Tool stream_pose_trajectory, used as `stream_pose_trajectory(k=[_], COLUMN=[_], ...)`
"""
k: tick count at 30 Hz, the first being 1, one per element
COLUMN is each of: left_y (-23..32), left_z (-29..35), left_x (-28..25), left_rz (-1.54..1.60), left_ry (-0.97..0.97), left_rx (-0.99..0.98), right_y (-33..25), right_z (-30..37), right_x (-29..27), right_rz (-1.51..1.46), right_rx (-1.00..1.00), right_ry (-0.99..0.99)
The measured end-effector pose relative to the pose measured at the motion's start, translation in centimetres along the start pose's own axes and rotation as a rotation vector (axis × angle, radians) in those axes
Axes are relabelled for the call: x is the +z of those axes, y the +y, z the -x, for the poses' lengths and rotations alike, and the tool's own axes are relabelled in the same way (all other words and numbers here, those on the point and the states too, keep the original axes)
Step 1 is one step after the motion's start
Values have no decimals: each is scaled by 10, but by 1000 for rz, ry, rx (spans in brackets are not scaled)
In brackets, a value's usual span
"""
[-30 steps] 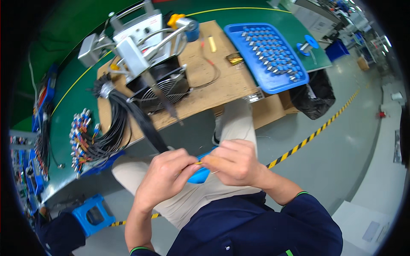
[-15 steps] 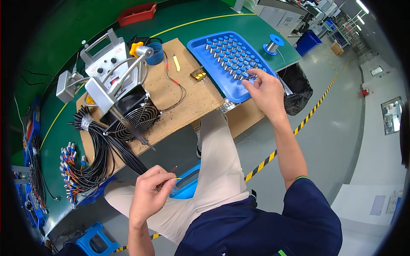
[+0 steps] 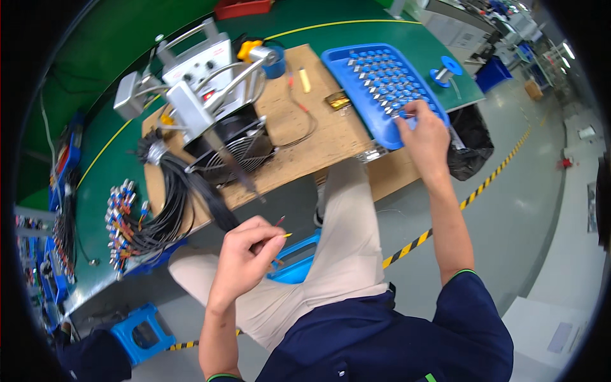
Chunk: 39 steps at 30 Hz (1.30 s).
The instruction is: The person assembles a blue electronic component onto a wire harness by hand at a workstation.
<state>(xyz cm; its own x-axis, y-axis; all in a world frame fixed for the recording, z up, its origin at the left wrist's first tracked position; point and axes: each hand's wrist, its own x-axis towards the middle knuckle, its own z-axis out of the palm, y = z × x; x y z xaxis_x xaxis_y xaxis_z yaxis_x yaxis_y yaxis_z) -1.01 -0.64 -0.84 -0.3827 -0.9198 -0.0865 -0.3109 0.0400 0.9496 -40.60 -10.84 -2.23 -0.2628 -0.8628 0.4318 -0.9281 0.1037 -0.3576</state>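
My left hand (image 3: 250, 253), near left, pinches thin coloured wires (image 3: 287, 235). My curled right hand (image 3: 426, 138) is at the near rows of blue-topped parts (image 3: 389, 83) in the blue tray (image 3: 386, 134), far right; whether it pinches one, I cannot tell.

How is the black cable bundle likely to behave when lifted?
The black cable bundle would probably droop, since its strands curve and fan out. Near the shiny wrap it should move as one piece, while the metal connectors at the fanned ends may swing or snag.
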Motion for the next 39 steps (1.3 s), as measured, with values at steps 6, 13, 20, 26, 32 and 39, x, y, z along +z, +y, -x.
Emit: stream_pose_trajectory(k=[6,13,20,26,32,39], left_y=[-8,-9,-15,-10,-8,-9], left_z=[0,4,-4,-8,-15,-18], left_x=[0,-1,-3,-10,-13,-13], left_rz=[63,141,247,351,437,479], left_ry=[27,38,41,12,13,12], left_rx=[-4,15,-9,-96,-113,-166], right_y=[6,-51,-123,-134,-139,-143], right_z=[1,67,122,134,130,123], right_x=[-11,-30,-19,2,5,0], right_rz=[-154,-1003,-1115,-1138,-1145,-1060], right_rx=[134,53,-29,-148,-201,-280], right_ry=[-28,-485,-774,-751,-576,-544])
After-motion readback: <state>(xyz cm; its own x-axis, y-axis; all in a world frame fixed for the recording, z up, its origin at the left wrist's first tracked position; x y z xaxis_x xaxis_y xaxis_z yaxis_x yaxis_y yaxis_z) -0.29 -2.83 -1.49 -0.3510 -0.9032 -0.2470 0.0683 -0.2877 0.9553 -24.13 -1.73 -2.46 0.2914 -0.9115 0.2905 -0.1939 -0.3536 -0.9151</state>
